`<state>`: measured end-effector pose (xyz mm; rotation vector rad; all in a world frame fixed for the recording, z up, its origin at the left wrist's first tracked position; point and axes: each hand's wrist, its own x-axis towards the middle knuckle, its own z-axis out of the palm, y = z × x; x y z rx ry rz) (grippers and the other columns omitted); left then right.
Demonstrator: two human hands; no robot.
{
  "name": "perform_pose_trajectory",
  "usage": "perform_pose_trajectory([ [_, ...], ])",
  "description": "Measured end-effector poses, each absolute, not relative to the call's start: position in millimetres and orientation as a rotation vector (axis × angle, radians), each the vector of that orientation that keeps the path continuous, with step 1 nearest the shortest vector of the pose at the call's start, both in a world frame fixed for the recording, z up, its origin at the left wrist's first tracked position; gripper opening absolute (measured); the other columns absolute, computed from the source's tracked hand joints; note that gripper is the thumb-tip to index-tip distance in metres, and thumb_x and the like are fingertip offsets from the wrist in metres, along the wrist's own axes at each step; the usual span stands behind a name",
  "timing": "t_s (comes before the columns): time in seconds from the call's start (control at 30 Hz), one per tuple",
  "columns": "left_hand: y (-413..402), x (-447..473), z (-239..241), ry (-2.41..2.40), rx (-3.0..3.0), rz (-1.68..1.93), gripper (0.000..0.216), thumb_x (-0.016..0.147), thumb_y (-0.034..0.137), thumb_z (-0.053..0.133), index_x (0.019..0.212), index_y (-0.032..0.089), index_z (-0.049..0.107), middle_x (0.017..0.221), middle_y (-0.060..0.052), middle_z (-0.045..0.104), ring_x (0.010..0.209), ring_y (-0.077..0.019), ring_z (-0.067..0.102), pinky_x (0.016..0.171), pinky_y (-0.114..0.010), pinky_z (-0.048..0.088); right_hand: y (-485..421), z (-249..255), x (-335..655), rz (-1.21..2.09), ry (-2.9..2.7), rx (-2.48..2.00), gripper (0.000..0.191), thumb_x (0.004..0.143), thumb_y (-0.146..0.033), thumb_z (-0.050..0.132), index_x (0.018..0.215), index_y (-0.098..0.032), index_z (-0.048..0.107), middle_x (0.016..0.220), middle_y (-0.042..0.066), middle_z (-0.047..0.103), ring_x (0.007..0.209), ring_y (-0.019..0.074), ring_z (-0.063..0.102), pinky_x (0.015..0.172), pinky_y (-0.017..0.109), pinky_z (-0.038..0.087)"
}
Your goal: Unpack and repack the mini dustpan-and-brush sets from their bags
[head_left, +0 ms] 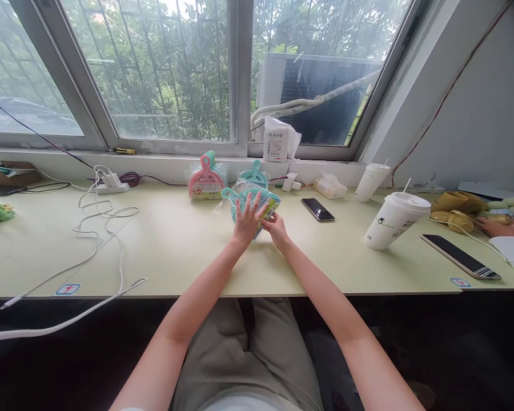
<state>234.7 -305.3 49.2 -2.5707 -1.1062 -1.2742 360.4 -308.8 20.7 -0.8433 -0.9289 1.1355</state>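
A teal dustpan-and-brush set in clear plastic wrap, with a yellow-green label along one edge, is tilted just above the table in front of me. My left hand lies over its face with the fingers spread. At its right, my right hand pinches the labelled edge; part of the thumb and fingers is hidden behind the package. Just beyond it, another teal dustpan set stands by the window ledge. To its left several wrapped sets stand stacked, with a pink dustpan set at the front.
A black phone, a tissue pack and two white lidded cups, the nearer cup with a straw, stand on the right. Another phone lies near a person's hand. Loose white cables cover the table's left side.
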Motion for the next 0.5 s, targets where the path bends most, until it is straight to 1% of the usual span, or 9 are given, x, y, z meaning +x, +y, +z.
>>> perform_pose_trajectory([
  [0.13,-306.0,237.0,47.8,-1.146,-2.597,-1.313,0.05,0.09,0.017,0.044,0.137,0.032,0.051,0.156,0.0,0.026,0.148,-0.0263,0.005,0.115,-0.058,-0.013,-308.6,22.0,361.7,1.137,-0.939,-0.826,0.05,0.053,-0.027,0.084,0.097,-0.02,0.061,0.084,0.003,0.071,0.078,0.0178,0.066,0.074,0.033,0.056],
  [0.33,-311.9,240.6,44.2,-1.22,-2.58,-1.334,0.052,0.091,0.019,0.04,0.142,0.025,0.045,0.156,-0.007,0.025,0.147,-0.0287,0.004,0.113,-0.061,-0.012,-303.5,20.8,367.5,1.129,-0.869,-0.791,0.047,0.052,-0.024,0.085,0.092,-0.019,0.061,0.087,0.004,0.071,0.082,0.0188,0.067,0.077,0.035,0.057],
  [0.5,-314.1,244.3,41.0,-1.178,-2.591,-1.341,0.056,0.091,0.017,0.04,0.147,0.025,0.038,0.156,-0.01,0.023,0.146,-0.0314,0.003,0.112,-0.063,-0.01,-300.9,23.8,376.1,1.131,-0.848,-0.779,0.046,0.054,-0.021,0.083,0.093,-0.019,0.061,0.089,0.005,0.07,0.086,0.0201,0.067,0.082,0.036,0.057],
])
